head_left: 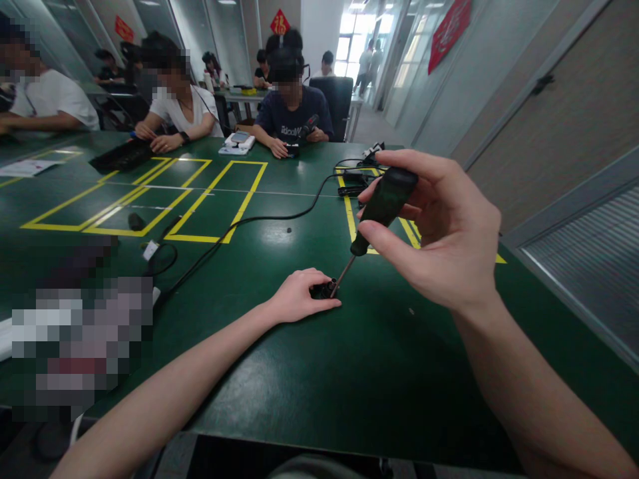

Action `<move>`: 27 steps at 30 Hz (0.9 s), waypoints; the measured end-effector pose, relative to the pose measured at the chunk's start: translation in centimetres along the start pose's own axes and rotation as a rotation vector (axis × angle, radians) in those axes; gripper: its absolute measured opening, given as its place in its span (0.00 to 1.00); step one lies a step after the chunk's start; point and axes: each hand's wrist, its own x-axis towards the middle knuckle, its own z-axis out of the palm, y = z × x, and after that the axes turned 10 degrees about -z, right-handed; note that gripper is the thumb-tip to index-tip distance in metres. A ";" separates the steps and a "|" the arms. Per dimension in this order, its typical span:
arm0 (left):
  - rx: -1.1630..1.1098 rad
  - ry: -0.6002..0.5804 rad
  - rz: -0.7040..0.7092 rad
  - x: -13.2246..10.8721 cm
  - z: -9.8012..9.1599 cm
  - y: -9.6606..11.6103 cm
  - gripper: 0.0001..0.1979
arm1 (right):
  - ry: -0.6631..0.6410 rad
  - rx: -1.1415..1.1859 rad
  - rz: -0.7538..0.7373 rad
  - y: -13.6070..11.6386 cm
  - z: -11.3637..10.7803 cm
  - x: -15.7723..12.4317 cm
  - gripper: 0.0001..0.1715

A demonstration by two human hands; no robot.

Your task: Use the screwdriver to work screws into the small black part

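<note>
My right hand (439, 233) is wrapped round the dark green handle of a screwdriver (380, 207), held tilted with its thin shaft pointing down and left. The tip meets a small black part (322, 290) lying on the green table (299, 372). My left hand (299, 296) rests on the table with its fingers closed on that small black part, pinning it in place. Most of the part is hidden under the fingers.
A black cable (259, 219) runs across the table to plugs (357, 183) near the far edge. Yellow tape outlines (200, 199) mark the tabletop. A blurred object (80, 339) lies at the left. Several people sit at the far side.
</note>
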 end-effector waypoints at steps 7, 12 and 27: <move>0.003 -0.003 -0.004 0.0 -0.1 0.1 0.15 | 0.026 -0.032 -0.014 -0.2 0.0 -0.1 0.34; -0.001 0.003 -0.014 0.1 0.0 0.0 0.16 | 0.001 -0.039 -0.027 -0.2 -0.2 -0.2 0.35; 0.005 0.001 0.004 0.0 -0.2 0.2 0.16 | -0.031 -0.028 -0.077 0.5 -0.3 -0.4 0.34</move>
